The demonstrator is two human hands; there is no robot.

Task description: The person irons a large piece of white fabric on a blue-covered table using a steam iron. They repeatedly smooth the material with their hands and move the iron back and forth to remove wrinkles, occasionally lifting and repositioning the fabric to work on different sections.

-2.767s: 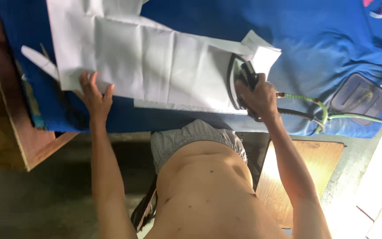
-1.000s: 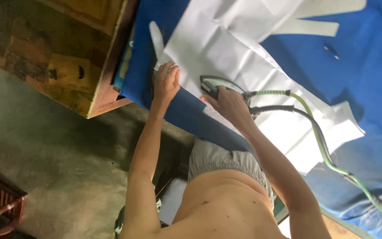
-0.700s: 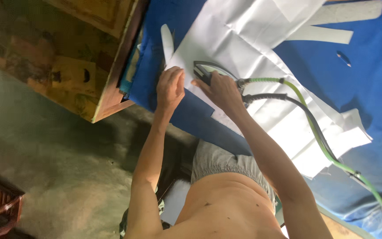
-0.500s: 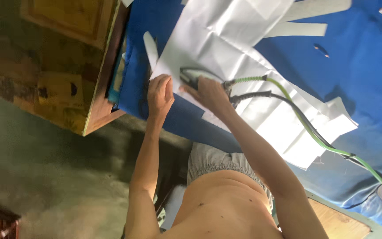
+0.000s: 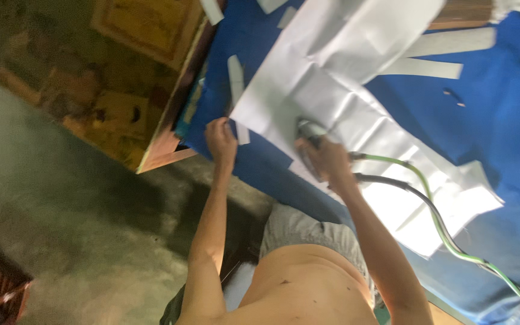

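The right hand (image 5: 327, 162) is gripping the iron (image 5: 310, 133), pressing it flat on the white cloth (image 5: 356, 120), while the left hand (image 5: 219, 139) is pinning the cloth's near corner so it is lying taut on the blue tabletop (image 5: 501, 126).

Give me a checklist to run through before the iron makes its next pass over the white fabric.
1. Right hand grips the iron: ok.
2. Left hand pins the white fabric at its near corner: ok.
3. Left fingers apart from the iron: ok.
4. Green hose and dark cord off the fabric: not ok, both trail across it.
5. Fabric flat ahead of the iron: not ok, creases show.
6. Iron heat: cannot tell.
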